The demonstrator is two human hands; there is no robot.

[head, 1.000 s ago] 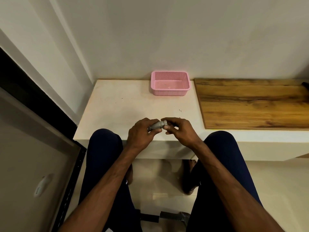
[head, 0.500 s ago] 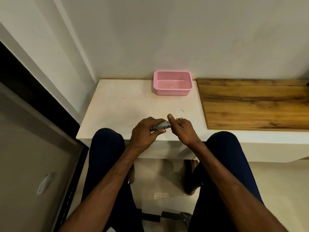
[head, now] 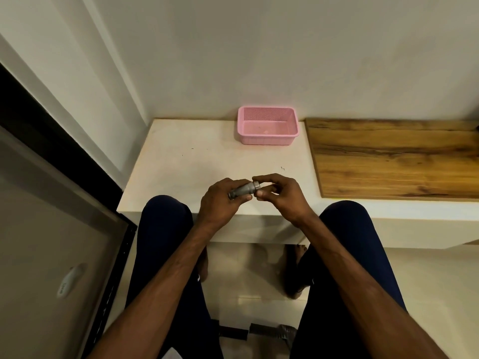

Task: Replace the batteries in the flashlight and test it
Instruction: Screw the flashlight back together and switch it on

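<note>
A person's left hand [head: 220, 203] wraps a small grey flashlight [head: 241, 192] over the near edge of a white ledge [head: 181, 164], while the right hand [head: 281, 196] pinches its right end, apparently a cap [head: 256, 185], which could slip free and fall to the floor [head: 259, 270].

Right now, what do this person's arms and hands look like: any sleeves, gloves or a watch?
Both the left arm and the right arm are bare as far as the picture shows, with no sleeves. The left hand and right hand wear no gloves; no watch or bracelet shows at either wrist. The legs wear dark blue trousers.
</note>
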